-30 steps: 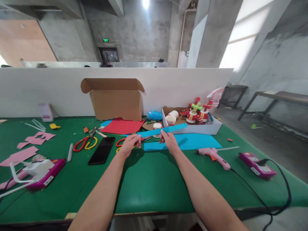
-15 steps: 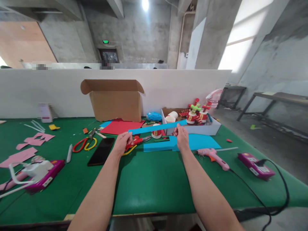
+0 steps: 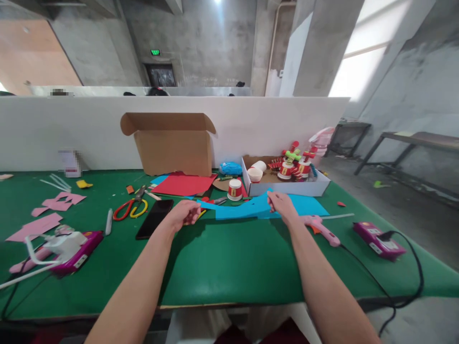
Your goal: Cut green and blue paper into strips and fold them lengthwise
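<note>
While both hands are raised just in front of the red-and-white paper cup (image 3: 235, 190), a narrow blue strip (image 3: 208, 205) spans the gap between them. Material: thin, matt, flexible, apparently paper or card; it dips into a shallow curve on the near side of the cup. Left hand (image 3: 187, 213), near and left of the cup: thumb and fingers pinched together on one end of the strip. Right hand (image 3: 281, 204), near and right of the cup: fingertips closed on the other end, which rises higher. Beneath the strip, in front of the cup and extending to its right, lies a flat blue sheet (image 3: 310, 205) of similar colour; the boundary between the two is hard to tell where they overlap.

Cup: short, tapered, set with its pale round face upward. Behind and right of it, a shallow white box (image 3: 287, 190) with straight walls holds pale cups and coiled, spring-like pieces. Left of the cup: a smooth red sheet (image 3: 184, 184), a glossy black phone (image 3: 153, 222) and, farther out, scissors (image 3: 121, 209) with looped red and yellow handles. Right of the cup, beyond the right hand: a pink plastic glue gun (image 3: 325, 231). Surface under the cup: smooth green tabletop (image 3: 229, 265), slightly shiny.
</note>
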`<state>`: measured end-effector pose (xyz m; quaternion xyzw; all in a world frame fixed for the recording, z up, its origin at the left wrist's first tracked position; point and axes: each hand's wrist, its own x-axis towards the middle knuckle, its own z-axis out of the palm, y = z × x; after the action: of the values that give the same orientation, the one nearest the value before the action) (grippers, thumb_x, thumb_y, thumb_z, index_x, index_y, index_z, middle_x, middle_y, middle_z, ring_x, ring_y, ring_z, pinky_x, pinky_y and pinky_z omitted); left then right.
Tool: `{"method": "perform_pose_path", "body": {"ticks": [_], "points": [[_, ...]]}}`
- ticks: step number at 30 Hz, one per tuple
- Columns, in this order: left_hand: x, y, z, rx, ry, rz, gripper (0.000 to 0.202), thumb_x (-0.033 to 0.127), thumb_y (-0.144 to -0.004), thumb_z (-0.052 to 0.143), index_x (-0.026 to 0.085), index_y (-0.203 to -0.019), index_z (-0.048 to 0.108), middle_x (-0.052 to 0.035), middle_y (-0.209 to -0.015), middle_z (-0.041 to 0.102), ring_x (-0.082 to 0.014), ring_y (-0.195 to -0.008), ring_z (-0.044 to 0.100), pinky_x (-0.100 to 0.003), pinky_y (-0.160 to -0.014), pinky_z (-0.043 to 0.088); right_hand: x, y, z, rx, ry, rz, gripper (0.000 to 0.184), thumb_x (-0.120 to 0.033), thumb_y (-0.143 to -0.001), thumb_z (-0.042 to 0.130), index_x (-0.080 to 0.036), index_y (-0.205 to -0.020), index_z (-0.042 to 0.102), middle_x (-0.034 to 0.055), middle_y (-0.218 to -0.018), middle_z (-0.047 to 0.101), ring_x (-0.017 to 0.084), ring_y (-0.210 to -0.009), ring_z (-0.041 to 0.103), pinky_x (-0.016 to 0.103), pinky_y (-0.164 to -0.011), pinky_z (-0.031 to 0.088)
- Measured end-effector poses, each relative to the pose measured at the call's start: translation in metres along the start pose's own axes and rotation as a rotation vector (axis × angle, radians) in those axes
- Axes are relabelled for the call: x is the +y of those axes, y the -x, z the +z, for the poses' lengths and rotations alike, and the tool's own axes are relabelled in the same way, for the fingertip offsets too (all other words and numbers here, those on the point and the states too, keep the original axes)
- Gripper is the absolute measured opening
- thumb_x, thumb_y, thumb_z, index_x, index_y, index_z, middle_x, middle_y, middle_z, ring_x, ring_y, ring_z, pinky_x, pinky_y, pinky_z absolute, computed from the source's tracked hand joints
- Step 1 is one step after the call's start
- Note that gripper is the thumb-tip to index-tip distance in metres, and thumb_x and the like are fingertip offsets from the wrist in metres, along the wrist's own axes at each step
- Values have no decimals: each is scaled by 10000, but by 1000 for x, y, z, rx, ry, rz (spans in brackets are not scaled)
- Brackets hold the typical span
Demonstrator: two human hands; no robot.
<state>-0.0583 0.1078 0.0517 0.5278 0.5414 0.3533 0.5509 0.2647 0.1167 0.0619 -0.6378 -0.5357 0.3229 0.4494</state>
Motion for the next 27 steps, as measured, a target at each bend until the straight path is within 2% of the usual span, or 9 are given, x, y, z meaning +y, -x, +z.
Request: {"method": "perform_pose_path", "body": {"ticks": [4,6,7,10,13,15,18,21,27], "points": [[-8,22,17,-157,-107,-166,348,497,-675,564,152,-630,584,18,-401,512,-74,-298,373,-181,-321,174,-3,23,-26,427,579,-179,476,-504,-902,417,-196,-551,504,16,-510,502,138,-512,425,266,-526,273],[-13,30,32,-217,-163,-223,359,497,-700,543,146,-645,594,10,-402,523,-74,-288,361,-185,-319,179,-8,40,-14,451,651,-340,468,-465,-946,354,-189,-635,568,43,-581,575,153,-555,474,272,-555,301],[-16,34,38,-235,-193,-240,364,495,-722,526,144,-649,595,8,-403,526,-74,-286,356,-186,-322,186,-11,50,-2,345,656,-442,477,-448,-964,325,-184,-679,603,59,-634,617,161,-593,515,273,-582,336],[-19,40,49,-258,-292,-258,387,496,-786,481,143,-679,598,13,-406,532,-73,-280,342,-190,-334,205,-12,75,46,-232,628,-728,460,-404,-1000,279,-193,-996,688,99,-1018,715,200,-934,628,301,-805,440],[-14,40,39,-198,-485,-201,404,500,-846,453,148,-719,605,12,-424,555,-87,-291,373,-201,-360,246,-1,92,83,-615,684,-793,548,-513,-960,392,-195,-1396,490,105,-1431,509,288,-1321,443,445,-1064,354],[-6,34,24,-17,-792,-19,398,475,-896,413,163,-753,615,-2,-507,610,-113,-373,483,-218,-432,342,7,97,93,-671,721,-758,646,-559,-939,417,-188,-1468,392,98,-1511,398,329,-1415,300,528,-1138,246],[5,16,5,228,-1047,195,309,375,-935,410,179,-903,647,-80,-880,708,-196,-806,643,-273,-683,444,13,101,95,-665,722,-723,662,-569,-940,410,-186,-1479,374,89,-1528,365,334,-1441,239,554,-1166,185],[4,-7,3,284,-1199,302,218,298,-883,544,185,-1034,652,-109,-1080,681,-254,-1061,567,-329,-859,425,15,99,93,-627,684,-732,628,-533,-943,437,-169,-1454,414,103,-1509,400,332,-1422,288,556,-1160,212],[-14,-27,21,315,-1336,329,328,221,-889,528,215,-1211,586,-104,-1092,657,-286,-1100,518,-383,-878,415,23,84,88,-451,521,-727,328,-320,-939,528,-185,-1218,635,126,-1245,641,262,-1189,543,466,-1030,401]]}}
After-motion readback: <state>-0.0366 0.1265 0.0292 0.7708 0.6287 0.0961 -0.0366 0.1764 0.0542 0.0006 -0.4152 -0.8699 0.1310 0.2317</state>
